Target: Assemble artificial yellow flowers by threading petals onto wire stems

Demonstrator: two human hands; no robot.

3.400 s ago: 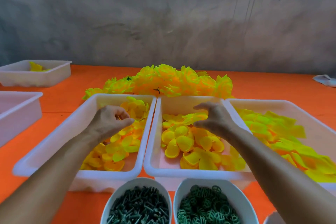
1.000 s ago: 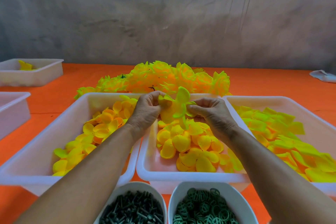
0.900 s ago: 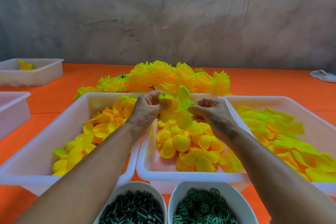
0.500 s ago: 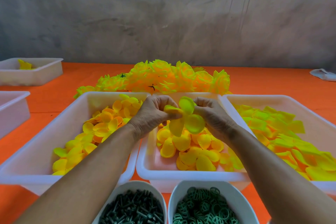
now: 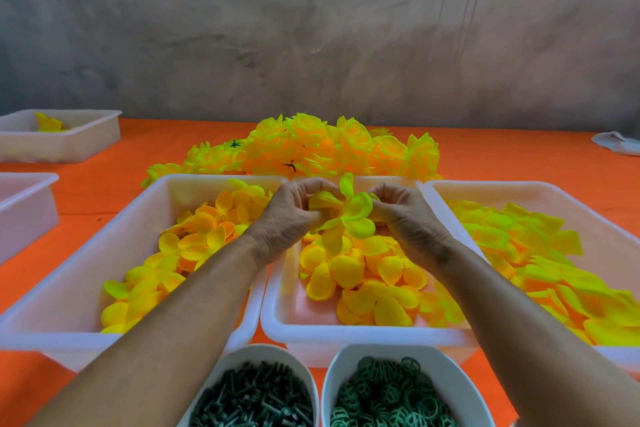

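While finished yellow flowers [image 5: 311, 149] are piling up behind the trays, both hands' fingers [image 5: 313, 218] are pinching a half-built petal cluster [image 5: 346, 215] above the middle tray [image 5: 346, 333]; loose petals [image 5: 360, 274] are waiting.
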